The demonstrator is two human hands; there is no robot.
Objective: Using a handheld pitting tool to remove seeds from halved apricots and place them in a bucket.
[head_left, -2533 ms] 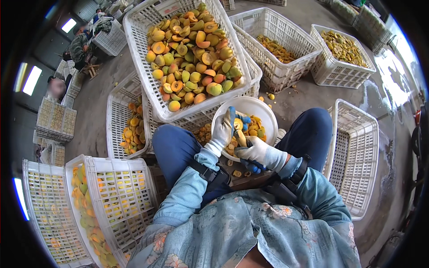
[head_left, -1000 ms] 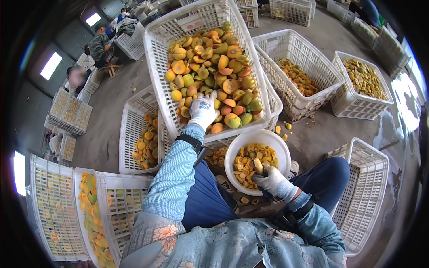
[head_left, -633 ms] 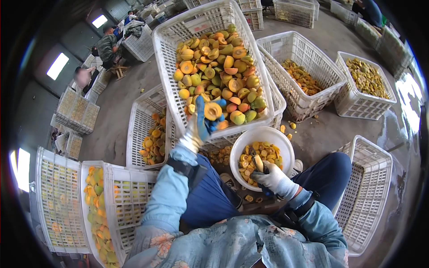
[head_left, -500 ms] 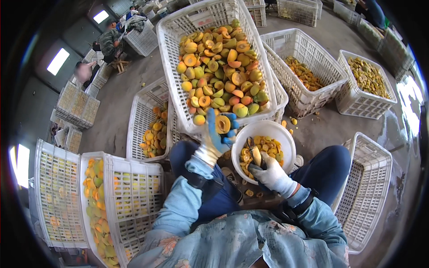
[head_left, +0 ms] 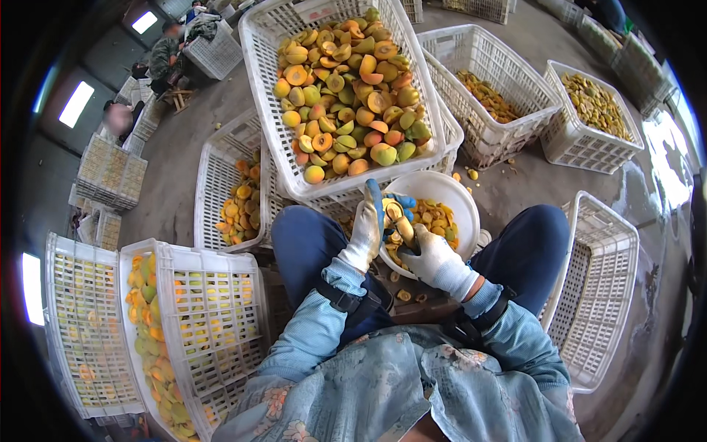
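Observation:
My left hand (head_left: 368, 228), in a white glove with blue on the palm and fingers, grips a halved yellow peach (head_left: 391, 211), cut face showing. My right hand (head_left: 440, 264), in a white glove with a dark thumb, is closed round a short pitting tool (head_left: 403, 228) with a pale, thick handle. The tool's tip meets the peach half; its blade is mostly hidden. Both hands are over the near left rim of a round white tub (head_left: 470, 214), which holds yellow fruit pieces (head_left: 440, 216).
A large white crate (head_left: 258, 81) of peach halves stands in front. More crates of fruit are at the left (head_left: 213, 295) and far right (head_left: 552, 144). A white crate (head_left: 615, 269) lies by my right knee. Fruit scraps (head_left: 403, 295) dot the floor; people sit far left.
My left hand has brought the peach half right and down, to the tool in my right hand. My right hand has shifted slightly up. The view has tilted, so the surroundings sit higher and further left.

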